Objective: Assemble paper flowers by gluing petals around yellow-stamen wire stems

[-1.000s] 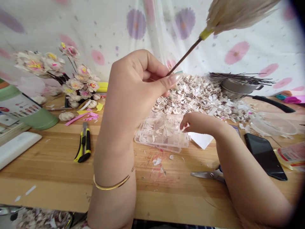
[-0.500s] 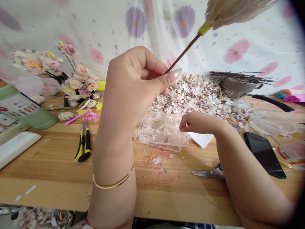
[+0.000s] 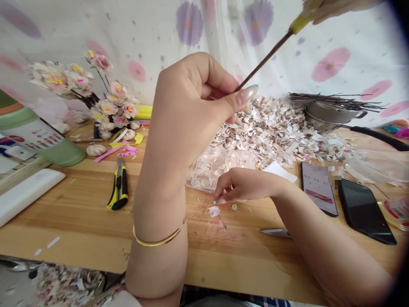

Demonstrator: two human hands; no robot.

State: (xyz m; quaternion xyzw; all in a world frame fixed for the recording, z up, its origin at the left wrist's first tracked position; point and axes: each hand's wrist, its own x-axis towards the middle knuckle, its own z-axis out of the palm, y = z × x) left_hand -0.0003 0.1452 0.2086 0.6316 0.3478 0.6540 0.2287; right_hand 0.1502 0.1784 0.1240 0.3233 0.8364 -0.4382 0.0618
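The left hand [image 3: 191, 94] is raised, its fingers [image 3: 220, 83] curled and its thumb pressed on a thin brown stem [image 3: 265, 59], gripping it so that it tilts up to the right. A yellow wrap [image 3: 299, 23] sits on the stem's far end, by the top edge of the view. A gold bangle [image 3: 156, 241] circles that wrist. Beyond those fingers lies a heap of pale scraps [image 3: 271, 136], and past it a steel pot [image 3: 332, 113] with dark twigs [image 3: 335, 101] across it.

The right hand [image 3: 246, 185] is low, its fingertips [image 3: 219, 197] pinched narrow just above the table [image 3: 64, 213]. A pale fleck may sit between them, though it is too small to tell. A white scrap [image 3: 214, 211] lies just below those fingertips. Behind them is a clear plastic box [image 3: 204, 170] of petals; to their right are scissors [image 3: 275, 232], a lit phone [image 3: 319, 187] and a dark phone [image 3: 364, 211]. Far to their left lie a utility knife [image 3: 119, 187] and artificial flowers [image 3: 108, 102].
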